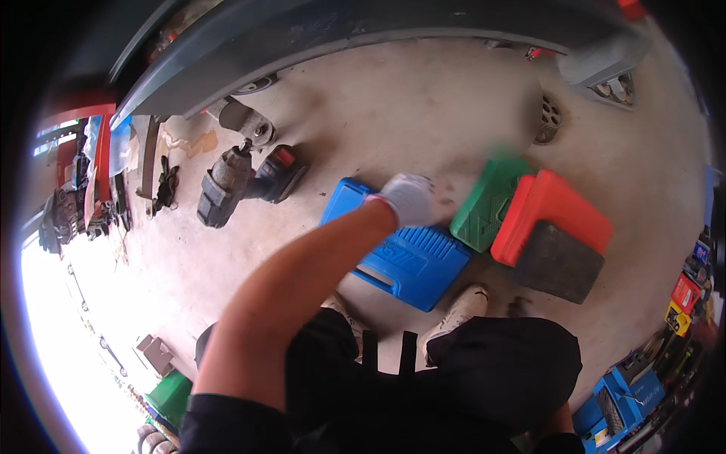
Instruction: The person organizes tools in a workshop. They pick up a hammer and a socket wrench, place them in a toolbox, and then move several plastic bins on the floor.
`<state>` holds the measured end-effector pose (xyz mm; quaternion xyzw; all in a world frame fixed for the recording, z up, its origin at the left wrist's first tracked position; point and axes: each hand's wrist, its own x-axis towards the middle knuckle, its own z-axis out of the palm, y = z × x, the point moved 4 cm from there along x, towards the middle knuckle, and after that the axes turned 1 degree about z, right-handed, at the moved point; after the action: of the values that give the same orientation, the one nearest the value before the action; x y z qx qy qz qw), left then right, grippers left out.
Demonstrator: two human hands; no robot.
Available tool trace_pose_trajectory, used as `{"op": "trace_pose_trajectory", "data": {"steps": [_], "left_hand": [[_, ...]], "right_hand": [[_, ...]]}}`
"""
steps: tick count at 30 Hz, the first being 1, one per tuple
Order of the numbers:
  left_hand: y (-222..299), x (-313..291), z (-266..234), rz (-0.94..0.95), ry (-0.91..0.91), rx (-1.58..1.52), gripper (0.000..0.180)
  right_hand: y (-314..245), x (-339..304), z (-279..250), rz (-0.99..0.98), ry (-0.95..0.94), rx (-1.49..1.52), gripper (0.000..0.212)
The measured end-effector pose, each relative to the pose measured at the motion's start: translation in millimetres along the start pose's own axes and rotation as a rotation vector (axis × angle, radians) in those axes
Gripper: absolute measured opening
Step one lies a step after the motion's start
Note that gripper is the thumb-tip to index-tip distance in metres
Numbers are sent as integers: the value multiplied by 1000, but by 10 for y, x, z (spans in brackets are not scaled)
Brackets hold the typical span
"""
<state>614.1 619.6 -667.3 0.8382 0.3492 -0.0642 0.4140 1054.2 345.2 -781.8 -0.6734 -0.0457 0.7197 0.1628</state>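
Note:
My left hand (412, 199), in a whitish glove, hangs over the upper part of a blue plastic tool case (423, 261) lying flat on the floor between my feet and an impact wrench. Its fingers point right, toward a green case (484, 208), and are too blurred to read; I see no object in them. Against the green case leans or lies a red case (556, 208), with a dark grey block-like piece (560, 261) at its near side. Of my right arm only a bit of forearm shows beside my right knee; the hand is hidden.
A cordless impact wrench (227, 185) stands on the concrete floor at left. A dark vehicle panel (340, 30) arches across the far side, with a grey stand (605, 60) at far right. Blue tool boxes (620, 405) line the lower right; a green bin (170, 397) stands lower left.

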Motion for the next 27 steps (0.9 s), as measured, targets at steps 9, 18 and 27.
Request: {"op": "trace_pose_trajectory", "data": {"steps": [9,18,27], "left_hand": [[-647,-1750,425,-1059,416,-358,68],[-860,-2650,1017,-1259,605,-779,69],[-814,-2501,954,-1124,775,-1284,56]], "right_hand": [[-441,-254,2495,52,-154,-847,53],[-1348,-305,3311,-443,-161,-1203,83],[-1611,-389,3332,-658,68,-1036,67]]}}
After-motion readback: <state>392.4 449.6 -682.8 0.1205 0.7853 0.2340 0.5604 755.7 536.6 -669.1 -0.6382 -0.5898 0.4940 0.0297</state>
